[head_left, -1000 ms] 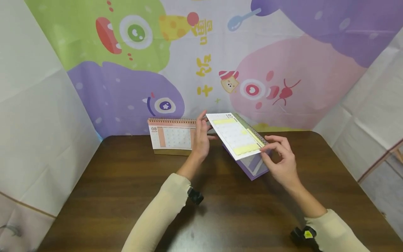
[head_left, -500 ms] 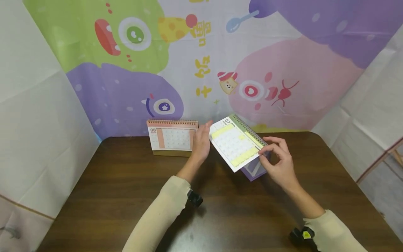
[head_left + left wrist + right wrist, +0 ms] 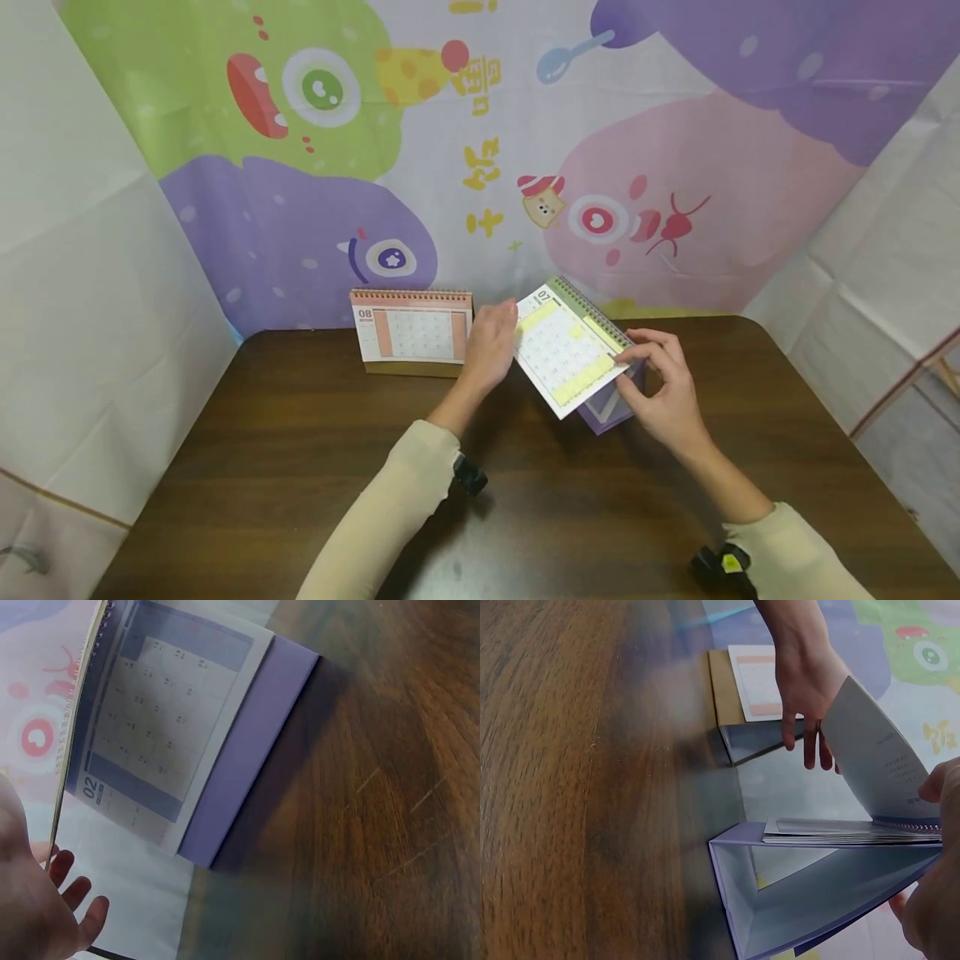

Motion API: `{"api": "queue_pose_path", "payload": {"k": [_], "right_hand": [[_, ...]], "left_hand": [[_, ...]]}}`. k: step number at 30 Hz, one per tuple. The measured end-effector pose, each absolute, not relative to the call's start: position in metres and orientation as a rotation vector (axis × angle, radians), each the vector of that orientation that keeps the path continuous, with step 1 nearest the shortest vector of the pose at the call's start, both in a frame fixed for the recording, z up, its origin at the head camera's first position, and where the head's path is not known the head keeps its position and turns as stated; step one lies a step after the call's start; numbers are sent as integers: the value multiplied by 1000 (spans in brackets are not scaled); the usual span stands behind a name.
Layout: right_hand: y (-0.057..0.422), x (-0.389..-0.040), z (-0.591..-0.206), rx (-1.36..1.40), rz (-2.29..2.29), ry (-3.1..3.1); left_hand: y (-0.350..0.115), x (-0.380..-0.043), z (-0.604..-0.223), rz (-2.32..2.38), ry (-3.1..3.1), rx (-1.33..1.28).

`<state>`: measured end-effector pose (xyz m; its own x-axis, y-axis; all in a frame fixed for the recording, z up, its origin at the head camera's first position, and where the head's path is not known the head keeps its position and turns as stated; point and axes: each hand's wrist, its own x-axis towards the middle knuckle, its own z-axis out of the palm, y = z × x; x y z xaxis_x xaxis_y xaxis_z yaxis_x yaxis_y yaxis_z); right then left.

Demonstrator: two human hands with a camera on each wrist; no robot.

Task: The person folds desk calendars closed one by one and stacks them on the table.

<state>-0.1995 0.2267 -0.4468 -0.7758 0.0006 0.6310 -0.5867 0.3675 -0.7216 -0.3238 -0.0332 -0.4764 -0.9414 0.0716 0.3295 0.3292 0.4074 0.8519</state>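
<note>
A desk calendar (image 3: pixel 573 354) with a purple base stands angled at the middle right, its 07 page (image 3: pixel 566 346) with yellow bands raised. At that page's right edge my right hand (image 3: pixel 667 392) grips the calendar near the spiral binding, thumb on the page side. My left hand (image 3: pixel 491 346) is at the page's left edge, fingers fairly straight; the right wrist view shows its fingers (image 3: pixel 810 742) extended beside the raised sheet. Below the raised page, the left wrist view shows an 02 page (image 3: pixel 161 712) lying against the purple base (image 3: pixel 247 750).
Another desk calendar (image 3: pixel 412 329), showing an 08 page with pink bands, stands upright on a brown base just left of my left hand. Both are on a dark wooden table (image 3: pixel 300 467). A cartoon-printed cloth (image 3: pixel 465 167) hangs behind the table.
The 07 page has tipped down toward me and faces the head camera more. My left hand has moved slightly down and right along its edge. The right hand stays nearly in place.
</note>
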Motion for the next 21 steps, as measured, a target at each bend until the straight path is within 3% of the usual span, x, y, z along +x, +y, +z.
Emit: {"api": "queue_pose_path", "payload": {"k": [21], "right_hand": [[229, -198, -449, 469, 1362, -2174]], "left_hand": [[-24, -316, -474, -1516, -2682, -397]]}}
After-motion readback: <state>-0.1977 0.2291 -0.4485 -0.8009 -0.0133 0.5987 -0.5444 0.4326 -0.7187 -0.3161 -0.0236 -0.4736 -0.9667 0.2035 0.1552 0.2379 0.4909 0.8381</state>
